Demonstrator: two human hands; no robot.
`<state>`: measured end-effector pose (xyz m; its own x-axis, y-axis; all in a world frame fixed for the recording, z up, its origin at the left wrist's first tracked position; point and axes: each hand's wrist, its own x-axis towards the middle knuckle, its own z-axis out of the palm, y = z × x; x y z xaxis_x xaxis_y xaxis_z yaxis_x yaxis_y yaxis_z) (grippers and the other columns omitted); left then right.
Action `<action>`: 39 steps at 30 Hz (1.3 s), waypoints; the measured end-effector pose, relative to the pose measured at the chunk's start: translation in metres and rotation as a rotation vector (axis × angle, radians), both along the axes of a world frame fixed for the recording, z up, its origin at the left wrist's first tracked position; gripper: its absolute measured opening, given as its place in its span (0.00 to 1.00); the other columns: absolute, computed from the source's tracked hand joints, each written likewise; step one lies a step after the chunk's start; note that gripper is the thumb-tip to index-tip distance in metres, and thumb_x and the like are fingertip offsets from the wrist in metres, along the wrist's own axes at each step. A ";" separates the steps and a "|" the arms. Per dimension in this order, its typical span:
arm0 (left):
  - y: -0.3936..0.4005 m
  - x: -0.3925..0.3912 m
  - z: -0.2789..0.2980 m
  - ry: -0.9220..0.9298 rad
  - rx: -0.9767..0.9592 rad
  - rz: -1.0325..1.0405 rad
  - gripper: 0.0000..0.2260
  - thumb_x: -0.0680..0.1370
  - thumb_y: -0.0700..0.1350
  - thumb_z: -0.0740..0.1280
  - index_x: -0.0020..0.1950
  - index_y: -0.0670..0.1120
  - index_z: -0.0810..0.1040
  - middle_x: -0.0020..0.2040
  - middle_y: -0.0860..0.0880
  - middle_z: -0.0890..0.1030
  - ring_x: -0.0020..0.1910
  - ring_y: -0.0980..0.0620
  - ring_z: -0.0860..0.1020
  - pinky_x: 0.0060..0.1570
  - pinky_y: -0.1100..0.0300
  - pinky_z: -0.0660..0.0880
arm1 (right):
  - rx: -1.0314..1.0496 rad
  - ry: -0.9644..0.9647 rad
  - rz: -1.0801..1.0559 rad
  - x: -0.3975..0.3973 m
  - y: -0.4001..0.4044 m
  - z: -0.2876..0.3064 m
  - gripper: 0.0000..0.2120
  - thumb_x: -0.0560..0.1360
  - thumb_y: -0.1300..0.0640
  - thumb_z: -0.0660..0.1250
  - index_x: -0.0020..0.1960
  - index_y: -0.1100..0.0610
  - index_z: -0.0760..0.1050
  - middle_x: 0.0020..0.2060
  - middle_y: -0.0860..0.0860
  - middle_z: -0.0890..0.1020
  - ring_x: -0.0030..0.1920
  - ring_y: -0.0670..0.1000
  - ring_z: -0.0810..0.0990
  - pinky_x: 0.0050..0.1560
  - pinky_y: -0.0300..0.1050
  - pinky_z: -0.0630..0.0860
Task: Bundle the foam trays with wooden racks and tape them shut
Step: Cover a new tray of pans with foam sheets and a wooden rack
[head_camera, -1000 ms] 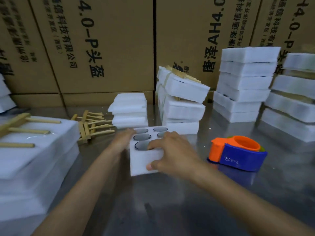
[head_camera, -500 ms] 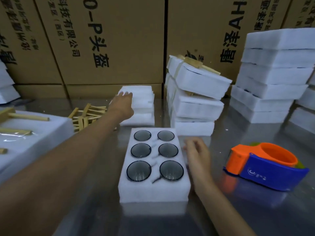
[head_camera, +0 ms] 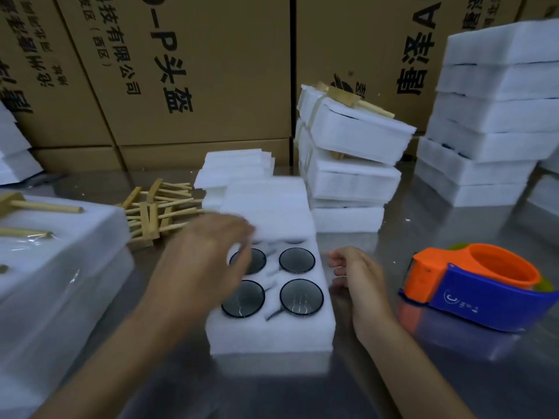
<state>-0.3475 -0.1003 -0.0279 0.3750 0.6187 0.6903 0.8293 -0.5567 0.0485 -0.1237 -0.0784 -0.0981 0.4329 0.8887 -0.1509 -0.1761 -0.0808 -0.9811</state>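
Here foam tray [head_camera: 270, 334] shows four dark glasses [head_camera: 301, 297] uncovered.

The left hand [head_camera: 205, 261] has come back from the foam pile carrying a foam sheet [head_camera: 266, 207], which now covers the far two glasses of the foam tray [head_camera: 272, 331].

- The foam tray [head_camera: 269, 331] was white, matt, finely grained foam.
- The worktop [head_camera: 393, 373] was brushed, reflective metal.
- The wooden racks [head_camera: 154, 210] looked pale and unvarnished.
- The tape dispenser [head_camera: 478, 285] was glossy orange and blue plastic.
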 end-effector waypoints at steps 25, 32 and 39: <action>0.137 -0.079 -0.070 -0.552 -0.349 0.675 0.12 0.82 0.42 0.61 0.60 0.40 0.79 0.52 0.36 0.81 0.51 0.36 0.77 0.47 0.50 0.74 | 0.296 -0.126 0.406 -0.002 -0.019 0.005 0.14 0.74 0.62 0.72 0.54 0.46 0.84 0.58 0.43 0.79 0.50 0.27 0.76 0.42 0.23 0.71; 0.079 -0.043 -0.050 -0.930 -0.098 0.338 0.10 0.82 0.49 0.61 0.60 0.47 0.76 0.54 0.50 0.79 0.53 0.46 0.77 0.50 0.54 0.74 | 0.282 -0.159 0.391 -0.005 -0.015 0.003 0.13 0.74 0.60 0.72 0.52 0.44 0.84 0.58 0.40 0.78 0.54 0.31 0.74 0.46 0.24 0.71; -0.006 0.001 -0.008 -0.087 -0.058 -0.027 0.12 0.79 0.38 0.67 0.59 0.50 0.76 0.52 0.50 0.81 0.46 0.53 0.80 0.38 0.57 0.79 | 0.261 -0.191 0.406 -0.004 -0.022 0.006 0.14 0.75 0.58 0.71 0.57 0.43 0.82 0.61 0.41 0.77 0.57 0.33 0.74 0.48 0.26 0.74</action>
